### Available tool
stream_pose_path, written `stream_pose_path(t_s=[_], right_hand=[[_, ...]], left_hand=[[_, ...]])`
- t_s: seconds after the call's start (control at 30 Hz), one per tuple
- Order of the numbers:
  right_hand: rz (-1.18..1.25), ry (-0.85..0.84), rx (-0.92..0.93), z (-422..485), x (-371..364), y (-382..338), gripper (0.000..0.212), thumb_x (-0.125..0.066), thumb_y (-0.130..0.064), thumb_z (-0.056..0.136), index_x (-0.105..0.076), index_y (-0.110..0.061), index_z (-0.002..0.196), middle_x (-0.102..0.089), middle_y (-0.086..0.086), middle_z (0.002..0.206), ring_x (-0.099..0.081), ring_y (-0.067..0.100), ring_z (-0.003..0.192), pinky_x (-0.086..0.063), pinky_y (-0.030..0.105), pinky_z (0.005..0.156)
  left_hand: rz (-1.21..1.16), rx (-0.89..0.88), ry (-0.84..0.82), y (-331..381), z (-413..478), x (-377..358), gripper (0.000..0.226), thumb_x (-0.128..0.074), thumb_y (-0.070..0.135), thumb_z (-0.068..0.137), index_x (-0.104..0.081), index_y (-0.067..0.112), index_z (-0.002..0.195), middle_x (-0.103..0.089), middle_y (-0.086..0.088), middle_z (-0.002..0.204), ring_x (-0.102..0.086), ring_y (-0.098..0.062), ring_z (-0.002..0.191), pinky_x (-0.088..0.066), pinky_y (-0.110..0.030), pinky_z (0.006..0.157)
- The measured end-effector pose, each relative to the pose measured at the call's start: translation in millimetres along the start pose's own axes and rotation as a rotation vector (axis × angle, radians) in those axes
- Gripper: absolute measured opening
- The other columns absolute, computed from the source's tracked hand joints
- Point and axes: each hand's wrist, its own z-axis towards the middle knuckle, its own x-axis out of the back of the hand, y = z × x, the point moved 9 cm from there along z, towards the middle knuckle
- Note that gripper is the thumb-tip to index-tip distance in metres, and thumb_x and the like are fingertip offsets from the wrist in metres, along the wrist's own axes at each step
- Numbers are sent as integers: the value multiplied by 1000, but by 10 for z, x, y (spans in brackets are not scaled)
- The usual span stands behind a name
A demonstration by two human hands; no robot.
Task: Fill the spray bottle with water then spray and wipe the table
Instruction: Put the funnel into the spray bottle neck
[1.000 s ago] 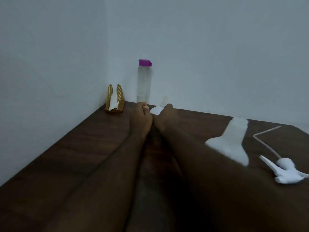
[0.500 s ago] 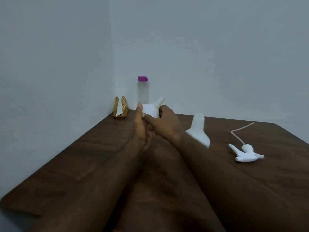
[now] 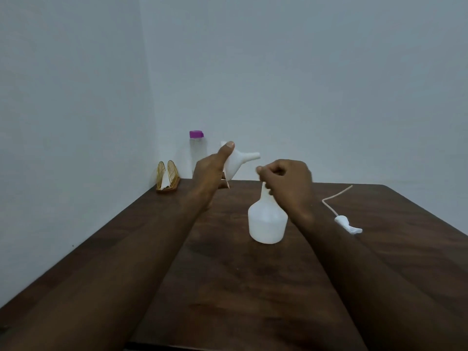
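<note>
Fingers (image 3: 229,148) of the left hand (image 3: 210,171) clamp a white plastic funnel (image 3: 240,160), spout pointing right toward the upright translucent white spray bottle (image 3: 267,224) (right hand (image 3: 286,178) pinches its neck).

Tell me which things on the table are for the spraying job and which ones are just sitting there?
For the job: spray bottle, its neck held by the right hand; funnel in the left hand; spray head with tube; water bottle with purple cap; table to wipe.

Just lying about: gold napkin holder in the corner, though its napkin might do for wiping.
</note>
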Motion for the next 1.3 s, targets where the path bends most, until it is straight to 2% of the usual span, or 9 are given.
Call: stream_pose_path(t_s=[0.17,0.33,0.5,0.67,0.8,0.93,1.03,1.17,1.3], right_hand=[[-18,23,-143,21,234,519,27,-70,-18,86,-69,-10,112,-68,-5,91,-65,6,78,-56,24,74],[-41,-122,-166,4,24,672,54,-74,-25,85,-56,-9,134,-63,4,128,-61,19,115,-51,43,100],[-70,-148,-121,21,-163,692,50,-73,-28,86,-57,-13,131,-64,3,127,-61,18,113,-51,39,99],[-34,-119,-109,17,-192,731,48,-68,-24,91,-52,-14,135,-62,2,129,-60,17,114,-48,27,93],[-87,-103,-84,28,-174,738,47,-66,-25,93,-51,-15,136,-61,1,133,-59,17,118,-43,22,90],[-87,-74,-97,32,-133,782,50,-68,-26,92,-51,-13,137,-60,3,135,-58,19,120,-43,25,94],[-84,-45,-109,51,-81,805,49,-69,-24,91,-52,-13,135,-61,3,133,-59,19,118,-42,23,90],[-57,-39,-131,61,-51,832,46,-72,-23,88,-54,-15,131,-63,1,128,-60,15,110,-40,21,84],[-26,-69,-135,20,-68,837,46,-71,-22,89,-53,-14,131,-63,1,127,-55,7,101,-41,20,83]], left_hand=[[238,-154,-22,183,57,-174,60,-57,61,86,-66,2,92,-56,-7,83,-51,-16,73,-41,-34,69],[353,-226,-100,214,70,-368,72,-56,70,77,-64,-1,83,-54,-6,72,-50,-14,67,-39,-31,67],[508,-333,-158,276,78,-567,78,-55,77,71,-64,0,84,-62,-21,82,-56,-22,67,-43,-36,65],[670,-371,-204,363,143,-686,67,-60,76,68,-60,11,85,-63,-7,88,-60,-22,83,-41,-26,69],[797,-341,-273,388,160,-865,76,-72,62,73,-60,10,127,-58,-1,122,-53,-15,114,-34,-23,84],[862,-312,-360,405,188,-1048,50,-72,60,74,-56,19,96,-51,2,98,-49,-4,80,-37,-22,69],[830,-274,-445,363,204,-1132,51,-74,61,73,-58,18,95,-55,5,100,-52,-11,92,-40,-23,76],[720,-213,-495,306,200,-1101,84,-70,60,76,-45,16,143,-49,1,143,-49,-15,125,-38,-27,98],[477,-116,-295,317,243,-840,73,-44,71,87,-51,14,132,-60,-8,123,-61,-20,102,-53,-40,91]])
